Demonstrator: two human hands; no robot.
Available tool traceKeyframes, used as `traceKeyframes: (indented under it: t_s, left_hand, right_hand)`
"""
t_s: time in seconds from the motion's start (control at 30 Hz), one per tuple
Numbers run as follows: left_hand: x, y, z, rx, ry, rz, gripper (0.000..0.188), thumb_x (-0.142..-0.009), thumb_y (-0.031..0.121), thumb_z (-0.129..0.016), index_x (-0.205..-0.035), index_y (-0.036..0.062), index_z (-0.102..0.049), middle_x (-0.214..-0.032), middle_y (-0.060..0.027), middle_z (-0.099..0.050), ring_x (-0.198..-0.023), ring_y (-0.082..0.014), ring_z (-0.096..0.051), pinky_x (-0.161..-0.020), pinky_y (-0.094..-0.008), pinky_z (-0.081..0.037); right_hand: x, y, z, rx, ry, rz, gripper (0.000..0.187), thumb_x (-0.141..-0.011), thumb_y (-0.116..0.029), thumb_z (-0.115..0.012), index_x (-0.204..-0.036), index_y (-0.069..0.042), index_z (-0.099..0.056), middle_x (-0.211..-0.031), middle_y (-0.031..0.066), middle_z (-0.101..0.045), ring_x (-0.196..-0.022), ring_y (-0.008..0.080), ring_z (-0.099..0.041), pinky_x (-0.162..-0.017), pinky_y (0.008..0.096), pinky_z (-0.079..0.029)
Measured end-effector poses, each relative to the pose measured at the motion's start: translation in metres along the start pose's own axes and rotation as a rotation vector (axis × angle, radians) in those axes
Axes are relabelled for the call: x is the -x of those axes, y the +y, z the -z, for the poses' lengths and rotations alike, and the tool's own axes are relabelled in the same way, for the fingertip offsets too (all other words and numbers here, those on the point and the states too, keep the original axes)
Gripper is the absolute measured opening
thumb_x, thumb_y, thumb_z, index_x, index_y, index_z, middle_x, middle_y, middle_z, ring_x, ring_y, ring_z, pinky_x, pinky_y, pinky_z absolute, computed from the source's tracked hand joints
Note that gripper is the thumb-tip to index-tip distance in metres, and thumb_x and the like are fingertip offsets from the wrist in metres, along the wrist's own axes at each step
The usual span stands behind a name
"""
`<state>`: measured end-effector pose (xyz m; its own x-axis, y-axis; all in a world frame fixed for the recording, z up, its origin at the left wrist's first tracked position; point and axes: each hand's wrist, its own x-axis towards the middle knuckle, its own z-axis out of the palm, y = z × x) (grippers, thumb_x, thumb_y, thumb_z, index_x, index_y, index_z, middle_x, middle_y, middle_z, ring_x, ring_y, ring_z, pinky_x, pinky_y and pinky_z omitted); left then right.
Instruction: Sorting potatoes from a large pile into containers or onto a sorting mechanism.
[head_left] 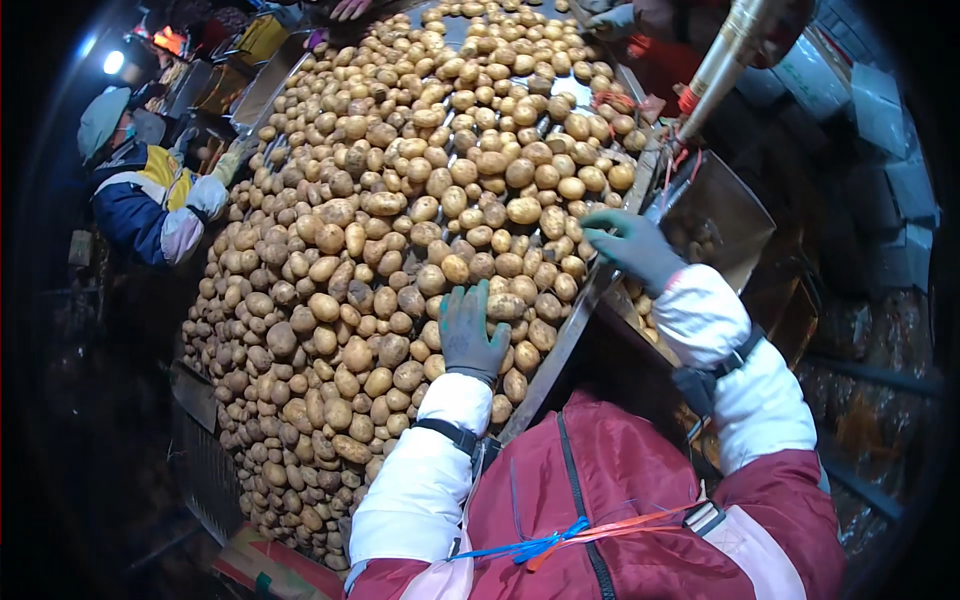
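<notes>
Potatoes (400,250), tan, round and earth-dusted, filled the wide metal sorting table (560,350) from centre to twelve o'clock. Left hand (470,335), in a grey-green glove, lay flat on them, fingers spread, gripping nothing. Right hand (632,248), at three o'clock, rested open-fingered on the table's rim. At nine o'clock stood a co-worker's white-sleeved arm (185,215).

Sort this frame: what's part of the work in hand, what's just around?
In hand: left hand flat on the potatoes; right hand at the metal side rail; side chute holding a few potatoes.

Around: co-worker's sleeve, stacked boxes, tan tube.
</notes>
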<state>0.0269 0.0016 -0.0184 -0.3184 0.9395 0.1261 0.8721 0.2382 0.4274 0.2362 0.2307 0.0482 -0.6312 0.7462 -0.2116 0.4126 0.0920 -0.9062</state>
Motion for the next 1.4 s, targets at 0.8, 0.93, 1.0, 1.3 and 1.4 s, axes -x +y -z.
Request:
traceKeyframes:
  t_s: [0.8, 0.93, 1.0, 1.3, 1.4]
  left_hand:
    - [-0.013, 0.007, 0.006, -0.003, -0.192, 0.151, 0.081, -0.074, 0.032, -0.072, -0.148, 0.0151, -0.043, -0.14, -0.0149, -0.05, -0.137, -0.0387, -0.038, -0.117, -0.0536, -0.025]
    - [-0.011, 0.006, 0.007, -0.02, -0.208, 0.166, 0.081, -0.074, 0.031, -0.073, -0.148, 0.0151, -0.043, -0.142, -0.0149, -0.049, -0.137, -0.0386, -0.037, -0.117, -0.0535, -0.025]
    - [-0.014, 0.007, 0.01, -0.009, -0.198, 0.168, 0.081, -0.074, 0.031, -0.073, -0.148, 0.0152, -0.043, -0.142, -0.0149, -0.049, -0.137, -0.0386, -0.038, -0.117, -0.0534, -0.025]
    - [-0.005, 0.007, 0.01, -0.019, -0.145, 0.156, 0.081, -0.073, 0.029, -0.072, -0.148, 0.0149, -0.044, -0.139, -0.0157, -0.051, -0.136, -0.0375, -0.04, -0.118, -0.0523, -0.025]
    - [-0.014, 0.011, 0.009, 0.018, -0.126, 0.122, 0.08, -0.072, 0.028, -0.073, -0.146, 0.0144, -0.046, -0.138, -0.0157, -0.051, -0.135, -0.0384, -0.041, -0.117, -0.0528, -0.027]
  right_hand:
    - [-0.21, 0.019, 0.008, -0.573, -0.437, -0.246, 0.036, -0.091, -0.03, -0.065, -0.116, -0.004, -0.065, -0.094, 0.0081, -0.07, -0.078, 0.0196, -0.068, -0.066, 0.0308, -0.055]
    - [-0.201, 0.001, -0.024, 0.426, -0.308, 0.108, 0.041, -0.079, -0.021, -0.069, -0.118, -0.008, -0.066, -0.103, 0.0145, -0.071, -0.088, 0.0278, -0.07, -0.074, 0.0372, -0.056]
    - [-0.201, -0.001, -0.034, 0.781, -0.301, 0.295, 0.038, -0.076, -0.017, -0.071, -0.112, -0.006, -0.068, -0.109, 0.02, -0.069, -0.099, 0.0362, -0.069, -0.082, 0.0422, -0.056]
    - [-0.208, -0.039, -0.059, 0.915, -0.5, 0.098, 0.034, -0.076, -0.018, -0.073, -0.106, -0.003, -0.071, -0.106, 0.0171, -0.071, -0.097, 0.033, -0.07, -0.08, 0.0402, -0.057]
    - [-0.19, -0.01, -0.021, 0.139, -0.522, -0.129, 0.04, -0.081, -0.027, -0.074, -0.111, -0.002, -0.072, -0.096, 0.0124, -0.072, -0.089, 0.0214, -0.07, -0.075, 0.0324, -0.056]
